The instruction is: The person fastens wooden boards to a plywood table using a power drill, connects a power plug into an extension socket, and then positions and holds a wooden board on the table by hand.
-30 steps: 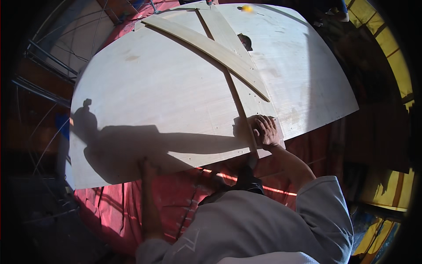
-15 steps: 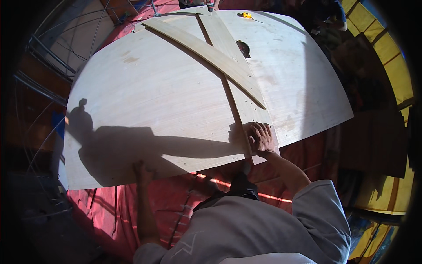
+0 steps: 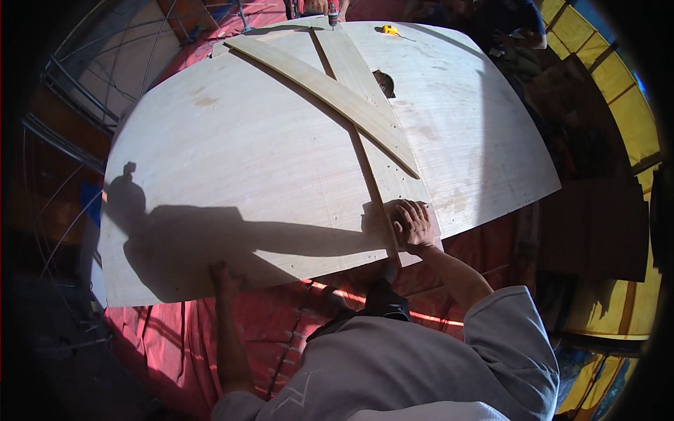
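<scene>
Pale, faintly grained wood forms a broad sheet-like panel, curved along its far edge and nearly straight along the near one, filling the middle of the frame. Down its centre, from the top to the lower middle, runs a long, flat, light-coloured wooden strip, dotted with small dark marks. Across it, slanting from the upper left, lies a narrower, smooth-faced tan board with a pointed lower end.

At centre right, the right hand rests on the strip's near end, its fingers slightly spread; whether anything lies under the palm I cannot tell. The left hand is at the panel's near edge, lower left, in dim light; whether its fingers grip the edge cannot be told.

A red-and-black power drill points down at the strip's far end, top centre. Right of it sits a small, blocky yellow tool; below that, a dark, rounded object meets the strip's edge. Crisp shadow covers the panel's lower left. Creased red sheeting spreads beneath, and seamed yellow sheeting curves along the right.
</scene>
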Demonstrator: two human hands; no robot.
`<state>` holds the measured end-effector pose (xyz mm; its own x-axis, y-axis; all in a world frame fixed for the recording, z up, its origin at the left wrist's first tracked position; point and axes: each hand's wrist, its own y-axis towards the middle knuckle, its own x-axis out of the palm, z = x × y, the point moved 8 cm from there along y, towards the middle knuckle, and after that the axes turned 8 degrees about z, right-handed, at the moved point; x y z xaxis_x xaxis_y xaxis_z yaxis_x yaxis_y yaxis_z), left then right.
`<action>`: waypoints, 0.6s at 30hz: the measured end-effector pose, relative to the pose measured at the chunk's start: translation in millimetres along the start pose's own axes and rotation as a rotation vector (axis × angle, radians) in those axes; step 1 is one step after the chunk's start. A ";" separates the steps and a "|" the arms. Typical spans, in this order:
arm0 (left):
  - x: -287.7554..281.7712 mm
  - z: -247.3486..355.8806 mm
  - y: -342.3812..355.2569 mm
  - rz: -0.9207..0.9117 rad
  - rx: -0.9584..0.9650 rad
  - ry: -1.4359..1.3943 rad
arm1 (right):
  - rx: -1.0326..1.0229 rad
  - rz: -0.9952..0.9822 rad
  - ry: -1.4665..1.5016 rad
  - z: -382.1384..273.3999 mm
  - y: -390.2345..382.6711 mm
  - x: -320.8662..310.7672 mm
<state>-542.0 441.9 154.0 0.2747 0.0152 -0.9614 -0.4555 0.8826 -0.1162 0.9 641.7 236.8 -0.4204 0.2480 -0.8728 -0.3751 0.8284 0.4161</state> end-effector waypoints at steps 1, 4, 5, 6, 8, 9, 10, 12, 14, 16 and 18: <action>0.4 -0.8 1.5 0.003 0.004 0.000 | 0.003 -0.006 -0.002 0.0 0.4 -0.6; 8.3 -4.5 8.7 -0.013 0.024 0.028 | 0.014 0.000 -0.012 2.0 -0.3 -2.1; 9.1 -2.5 10.0 0.014 0.065 0.016 | 0.019 0.004 -0.019 3.0 -1.5 -3.1; 12.4 -2.2 12.7 0.044 0.109 0.002 | 0.024 0.017 -0.028 3.1 -3.5 -5.3; 17.2 -34.3 7.7 0.073 0.110 -0.013 | 0.011 0.020 0.011 -9.5 1.5 0.4; 20.1 -42.6 5.8 0.080 0.119 -0.035 | -0.009 0.014 0.027 -17.1 4.8 -3.1; 22.8 -34.5 8.8 0.088 0.145 -0.044 | -0.006 0.029 0.006 -13.6 1.9 -6.6; 23.9 -25.7 11.5 0.123 0.168 0.001 | 0.015 0.031 -0.009 -8.5 -2.3 -10.8; 25.2 -26.8 14.9 0.118 0.159 0.025 | 0.021 0.039 -0.005 -5.5 -3.0 -11.0; 29.2 -42.3 10.8 0.114 0.133 0.060 | 0.008 0.028 0.022 -7.2 -0.6 -3.2; 27.2 -53.6 6.3 0.280 0.238 0.027 | -0.021 0.041 0.011 -18.1 8.7 -8.2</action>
<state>-582.8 422.7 113.8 0.1436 0.2626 -0.9542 -0.2994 0.9305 0.2111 -13.9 637.7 252.2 -0.4445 0.2760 -0.8522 -0.3746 0.8069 0.4567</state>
